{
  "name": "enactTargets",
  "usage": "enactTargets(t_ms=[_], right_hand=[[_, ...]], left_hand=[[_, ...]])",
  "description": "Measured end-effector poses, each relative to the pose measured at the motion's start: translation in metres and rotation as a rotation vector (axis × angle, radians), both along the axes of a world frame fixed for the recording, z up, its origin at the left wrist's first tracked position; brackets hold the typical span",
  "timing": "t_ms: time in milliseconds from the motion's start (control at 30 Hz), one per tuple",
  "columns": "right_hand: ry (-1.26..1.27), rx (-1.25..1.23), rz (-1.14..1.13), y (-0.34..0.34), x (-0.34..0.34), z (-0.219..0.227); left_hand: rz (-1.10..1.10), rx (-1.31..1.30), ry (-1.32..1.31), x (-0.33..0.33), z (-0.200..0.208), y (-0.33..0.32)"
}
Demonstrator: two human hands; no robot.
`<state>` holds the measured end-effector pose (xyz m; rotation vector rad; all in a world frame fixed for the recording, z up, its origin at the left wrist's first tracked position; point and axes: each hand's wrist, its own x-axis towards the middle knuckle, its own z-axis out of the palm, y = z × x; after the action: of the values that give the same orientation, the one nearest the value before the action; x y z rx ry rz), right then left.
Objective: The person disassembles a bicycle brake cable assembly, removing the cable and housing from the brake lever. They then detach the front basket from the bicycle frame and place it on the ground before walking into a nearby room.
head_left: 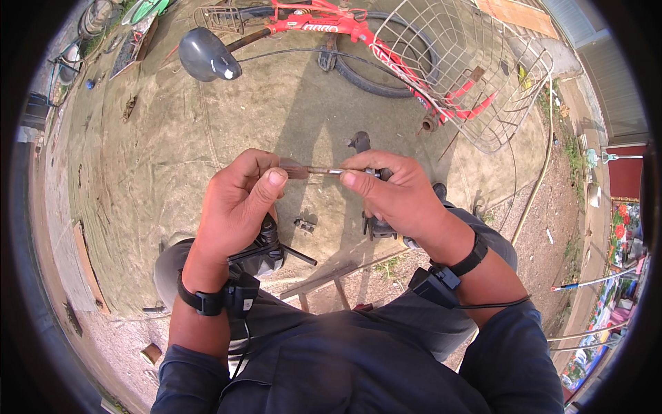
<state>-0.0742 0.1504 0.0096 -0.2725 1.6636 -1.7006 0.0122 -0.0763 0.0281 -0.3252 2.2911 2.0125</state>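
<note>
Left hand (234, 207) and right hand (396, 196) each pinched one end of thin metal rod (324, 170), fingers closed, holding it level at chest height for close look. Red bicycle (331, 24) lay overturned on ground beyond.

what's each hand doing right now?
Left hand: closed, pinching the rusty end of a thin metal rod.
Right hand: closed, gripping the rod's other end, with a dark part under the palm.

My left hand (238, 207): raised before me, fingers curled, thumb extended toward the right. My right hand (396, 193): level with it, fingers pinched shut, thumb forward. Both forearms rise from below, black strap on each wrist.
</note>
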Motion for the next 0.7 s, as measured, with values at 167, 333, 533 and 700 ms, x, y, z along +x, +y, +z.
enactTargets(t_ms=[167,333,533,700], right_hand=[[-0.016,0.007,-0.006,0.0011,-0.0017,-0.0008],[0.024,0.004,0.001,0.001,-0.0017,-0.0022],[0.017,0.005,-0.011,0.0009,-0.0017,-0.0014],[-0.037,-0.004,-0.018,0.0021,-0.0023,-0.0004]], left_hand=[[-0.016,-0.01,0.063,0.0026,-0.0011,-0.0013],[-0.032,-0.058,-0.005,-0.0004,-0.002,-0.0009],[0.009,0.016,-0.011,-0.0009,-0.0011,0.0005],[-0.002,0.033,0.061,0.0009,-0.0016,0.0009]])
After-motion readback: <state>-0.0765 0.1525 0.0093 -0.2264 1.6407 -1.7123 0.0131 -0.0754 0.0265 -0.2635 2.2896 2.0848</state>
